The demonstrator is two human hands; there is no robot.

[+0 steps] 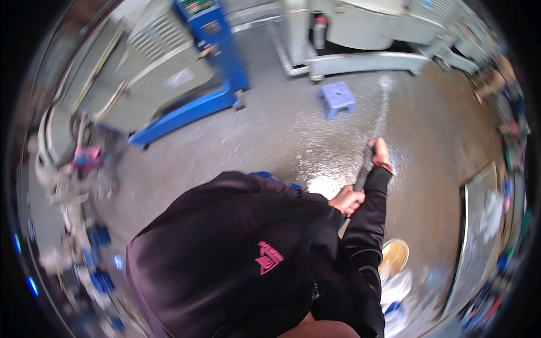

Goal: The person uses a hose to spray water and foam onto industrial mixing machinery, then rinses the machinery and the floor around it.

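Note:
A dark grey hose runs forward from beside my body, and both my hands grip it. My right hand is wrapped round its front end, with a reddish band at the wrist. Further back, close to my dark jacket, my left hand is closed round the same hose. From the hose's tip a thin stream of water shoots away and splashes on the wet floor. The part of the hose behind my left hand is mostly hidden by my sleeves.
A small blue plastic stool stands left of the stream. Grey machines on wheeled frames line the far side; another has a blue frame at left. A yellowish bucket is near my right elbow, a flat panel further right.

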